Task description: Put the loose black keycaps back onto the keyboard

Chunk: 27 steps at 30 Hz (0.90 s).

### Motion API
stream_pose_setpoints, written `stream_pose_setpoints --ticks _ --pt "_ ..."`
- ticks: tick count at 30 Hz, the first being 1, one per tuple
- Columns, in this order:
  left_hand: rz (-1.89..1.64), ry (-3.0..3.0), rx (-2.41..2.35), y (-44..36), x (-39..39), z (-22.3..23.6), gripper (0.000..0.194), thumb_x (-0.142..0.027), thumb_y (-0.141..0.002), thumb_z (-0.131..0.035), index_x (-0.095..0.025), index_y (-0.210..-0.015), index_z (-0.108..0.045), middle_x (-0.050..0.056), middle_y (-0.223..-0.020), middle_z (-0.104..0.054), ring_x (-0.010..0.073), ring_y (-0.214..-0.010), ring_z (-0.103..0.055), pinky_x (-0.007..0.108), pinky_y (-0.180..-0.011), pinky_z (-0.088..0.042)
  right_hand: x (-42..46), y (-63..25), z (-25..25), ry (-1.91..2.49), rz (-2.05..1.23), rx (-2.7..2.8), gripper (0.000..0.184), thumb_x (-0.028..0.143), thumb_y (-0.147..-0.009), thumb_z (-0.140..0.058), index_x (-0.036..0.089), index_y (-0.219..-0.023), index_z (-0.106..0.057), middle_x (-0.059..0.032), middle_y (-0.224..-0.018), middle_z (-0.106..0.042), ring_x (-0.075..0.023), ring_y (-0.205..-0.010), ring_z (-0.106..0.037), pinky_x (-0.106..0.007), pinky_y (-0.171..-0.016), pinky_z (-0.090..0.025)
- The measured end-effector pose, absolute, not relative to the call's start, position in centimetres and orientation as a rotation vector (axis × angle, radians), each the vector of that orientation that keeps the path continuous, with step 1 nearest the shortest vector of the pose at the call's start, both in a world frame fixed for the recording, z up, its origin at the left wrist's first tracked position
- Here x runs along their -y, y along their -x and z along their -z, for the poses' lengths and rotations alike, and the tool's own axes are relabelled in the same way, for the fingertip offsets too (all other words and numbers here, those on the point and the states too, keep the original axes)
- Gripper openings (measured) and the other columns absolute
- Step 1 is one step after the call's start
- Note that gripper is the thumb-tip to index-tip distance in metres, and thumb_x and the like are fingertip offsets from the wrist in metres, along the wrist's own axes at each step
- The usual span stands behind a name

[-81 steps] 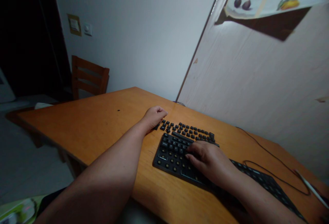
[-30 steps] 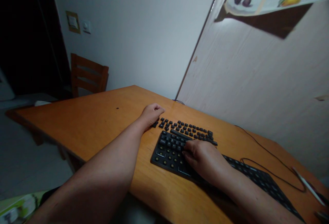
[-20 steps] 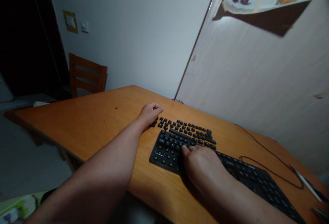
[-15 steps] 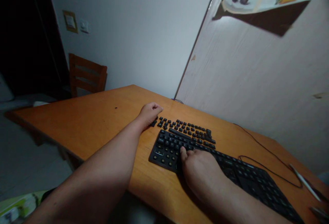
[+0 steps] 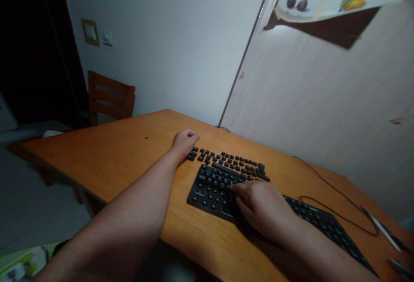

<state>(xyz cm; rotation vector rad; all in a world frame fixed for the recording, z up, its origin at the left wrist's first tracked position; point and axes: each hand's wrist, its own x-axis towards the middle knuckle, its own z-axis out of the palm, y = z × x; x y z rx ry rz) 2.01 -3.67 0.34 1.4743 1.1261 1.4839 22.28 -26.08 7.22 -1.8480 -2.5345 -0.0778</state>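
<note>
A black keyboard (image 5: 210,189) lies on the orange wooden table (image 5: 113,157), with round sockets showing where several keys are off at its left end. Loose black keycaps (image 5: 233,161) lie in rows just beyond it. My left hand (image 5: 184,142) rests as a closed fist on the table at the left end of those keycaps; what it holds, if anything, is hidden. My right hand (image 5: 261,206) lies on the keyboard's left part, fingers curled and pressed together over the keys; I cannot make out what is under the fingertips.
The keyboard's thin black cable (image 5: 323,183) loops across the table on the right, near a pen (image 5: 378,228) at the right edge. A pale wooden panel (image 5: 323,101) stands close behind the table. A wooden chair (image 5: 110,98) is at the far left end.
My right hand drew back toward the keyboard's near edge, then moved forward again over the keys. My left fist stayed by the loose keycaps. The view shifted slightly.
</note>
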Motion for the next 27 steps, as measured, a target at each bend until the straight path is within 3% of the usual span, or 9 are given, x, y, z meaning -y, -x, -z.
stream_pose_setpoints --ticks 9,15,20,27 --pt "-1.506 -1.471 -1.130 -1.9 3.2 0.3 0.023 -0.040 -0.073 -0.066 -0.018 -0.074 -0.061 -0.001 -0.062 -0.058 0.0136 -0.056 -0.055 0.024 -0.053 -0.041 25.9 -22.9 -7.5 1.839 -0.041 2.512 0.036 0.018 -0.087 -0.050 0.025 -0.109 -0.078 -0.0071 -0.104 -0.079 -0.0264 -0.096 -0.073 -0.037 -0.086 -0.053" --pt "-1.539 -1.466 -1.207 -1.8 2.8 0.5 0.020 -0.037 -0.073 -0.063 -0.018 -0.072 -0.062 0.000 -0.061 -0.058 0.0122 -0.054 -0.051 0.023 -0.051 -0.039 24.2 -24.9 -9.0 1.797 -0.074 2.247 0.028 0.026 -0.091 -0.050 0.024 -0.102 -0.076 -0.0055 -0.094 -0.077 -0.0229 -0.088 -0.070 -0.032 -0.076 -0.049" --pt "-1.548 -1.479 -1.242 -1.8 2.8 0.5 0.020 -0.038 -0.073 -0.064 -0.018 -0.072 -0.063 -0.001 -0.062 -0.058 0.0118 -0.054 -0.050 0.023 -0.052 -0.038 19.5 -25.9 -9.7 1.931 -0.149 2.190 0.017 0.027 -0.087 -0.058 0.022 -0.089 -0.075 -0.0037 -0.079 -0.074 -0.0180 -0.071 -0.064 -0.027 -0.062 -0.041" --pt "-1.509 -1.404 -1.252 -1.8 3.2 0.3 0.021 -0.040 -0.073 -0.064 -0.018 -0.073 -0.063 -0.001 -0.061 -0.057 0.0129 -0.055 -0.051 0.023 -0.051 -0.038 11.3 -25.9 -8.6 2.060 -0.136 2.136 0.014 0.026 -0.085 -0.068 0.021 -0.093 -0.078 -0.0056 -0.085 -0.076 -0.0183 -0.076 -0.066 -0.026 -0.064 -0.042"
